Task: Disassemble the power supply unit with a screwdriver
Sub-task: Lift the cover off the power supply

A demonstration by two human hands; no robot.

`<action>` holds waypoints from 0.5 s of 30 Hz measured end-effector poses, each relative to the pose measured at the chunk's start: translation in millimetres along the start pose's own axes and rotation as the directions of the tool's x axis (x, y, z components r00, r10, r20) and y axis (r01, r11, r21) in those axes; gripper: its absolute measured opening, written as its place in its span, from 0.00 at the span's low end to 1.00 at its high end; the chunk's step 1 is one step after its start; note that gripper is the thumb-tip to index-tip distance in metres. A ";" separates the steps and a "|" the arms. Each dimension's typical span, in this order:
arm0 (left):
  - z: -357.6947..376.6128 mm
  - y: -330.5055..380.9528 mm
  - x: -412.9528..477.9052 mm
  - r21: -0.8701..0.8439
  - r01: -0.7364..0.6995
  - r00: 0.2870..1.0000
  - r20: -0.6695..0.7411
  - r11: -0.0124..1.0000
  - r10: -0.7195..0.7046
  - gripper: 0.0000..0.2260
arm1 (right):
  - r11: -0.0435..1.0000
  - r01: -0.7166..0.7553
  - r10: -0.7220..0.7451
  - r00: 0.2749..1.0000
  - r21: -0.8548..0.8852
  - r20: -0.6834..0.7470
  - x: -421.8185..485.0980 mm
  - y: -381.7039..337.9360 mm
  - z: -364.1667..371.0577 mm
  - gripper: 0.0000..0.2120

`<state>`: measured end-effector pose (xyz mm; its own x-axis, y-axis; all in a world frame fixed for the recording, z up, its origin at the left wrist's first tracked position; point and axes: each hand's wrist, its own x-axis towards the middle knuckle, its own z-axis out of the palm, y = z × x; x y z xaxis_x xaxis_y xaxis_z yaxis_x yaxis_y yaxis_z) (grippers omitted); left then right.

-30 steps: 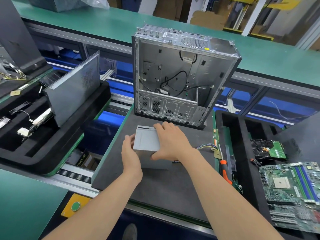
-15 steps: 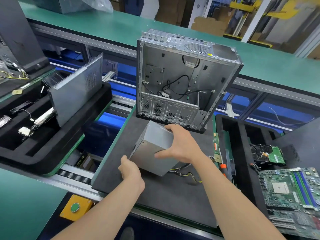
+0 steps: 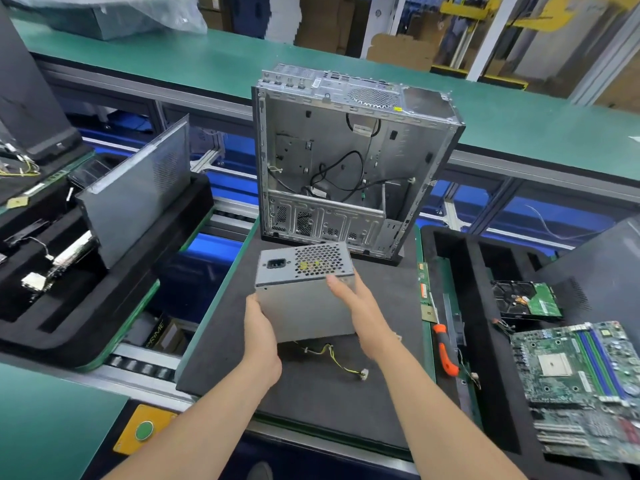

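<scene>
Centre of the frame: holding the power supply (image 3: 304,299) tilted above the dark foam mat (image 3: 214,341), just in front of the upright, gutted computer case (image 3: 346,161). Gripping its lower left corner with the left hand (image 3: 259,337), thumb on the near face, other fingers hidden behind the box. Pressing the right hand (image 3: 360,306) flat against the right side, fingers straight and somewhat blurred, not curled round anything.

Changed within the last second: no longer lying flat on the mat under both palms. Tipped up half a second back, now raised and rolled over, with the mains socket and honeycomb vent turned up toward the camera. Trailing beneath the box: yellow and black wires (image 3: 332,355), ending in a small white plug on the mat.

Probably turning the box over to find the lid screws; a judgement only, with no screw heads clear enough to pick out. Not yet touching the screwdriver (image 3: 445,351), orange-handled, lying in the black tray (image 3: 485,358) right of centre, well apart from both hands. Farther right: a hard drive (image 3: 526,299) and a motherboard (image 3: 581,375). Likely next need: setting the box down steady and freeing the right hand for the tool.
</scene>
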<state>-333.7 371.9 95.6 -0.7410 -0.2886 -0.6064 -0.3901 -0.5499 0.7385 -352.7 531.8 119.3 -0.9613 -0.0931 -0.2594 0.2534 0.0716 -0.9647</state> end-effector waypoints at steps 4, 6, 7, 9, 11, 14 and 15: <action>4.6 7.0 -7.6 0.255 -0.111 0.992 -0.037 0.960 0.124 0.19 | 0.897 -0.170 0.261 0.949 0.409 -0.178 -4.0 14.9 10.8 0.54; 6.3 9.8 -9.4 0.433 -0.277 0.957 0.041 0.858 0.288 0.20 | 0.812 -0.160 0.332 0.917 0.561 -0.220 -6.6 18.4 15.4 0.38; 7.7 10.8 -10.0 0.493 -0.345 0.932 0.081 0.799 0.352 0.20 | 0.778 -0.130 0.343 0.908 0.614 -0.242 -7.6 19.9 17.1 0.32; 11.4 14.1 -11.2 0.586 -0.429 0.888 0.133 0.688 0.440 0.19 | 0.715 -0.057 0.339 0.900 0.697 -0.275 -8.2 24.3 19.2 0.26; 16.8 18.4 -10.8 0.652 -0.481 0.848 0.178 0.585 0.499 0.20 | 0.636 0.008 0.324 0.905 0.772 -0.276 -6.8 28.5 19.7 0.24; 24.9 24.3 -7.6 0.694 -0.560 0.776 0.247 0.452 0.581 0.23 | 0.528 0.052 0.284 0.930 0.848 -0.234 -3.0 31.9 20.0 0.22; 27.0 25.1 -5.2 0.707 -0.573 0.756 0.260 0.414 0.601 0.22 | 0.507 0.051 0.290 0.930 0.861 -0.225 -2.3 32.9 19.7 0.21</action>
<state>-354.3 380.8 125.2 -0.9367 -0.3446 0.0622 -0.1236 0.4916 0.8620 -340.0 514.8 87.2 -0.8449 0.1580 -0.5110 0.1730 -0.8232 -0.5407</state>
